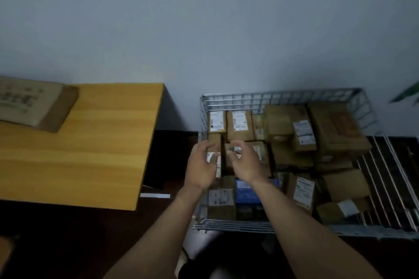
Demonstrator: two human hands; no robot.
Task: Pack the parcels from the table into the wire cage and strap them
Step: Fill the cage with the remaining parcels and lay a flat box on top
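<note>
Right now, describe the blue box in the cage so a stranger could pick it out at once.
Start at the wire cage right of the wooden table. Along its near side, left of middle, just below the right hand, lies the blue box. It is the only blue one among brown cardboard parcels.

yellow wood-grain table (95, 154), brown parcels (281, 124), silver cage (281, 97)
</note>
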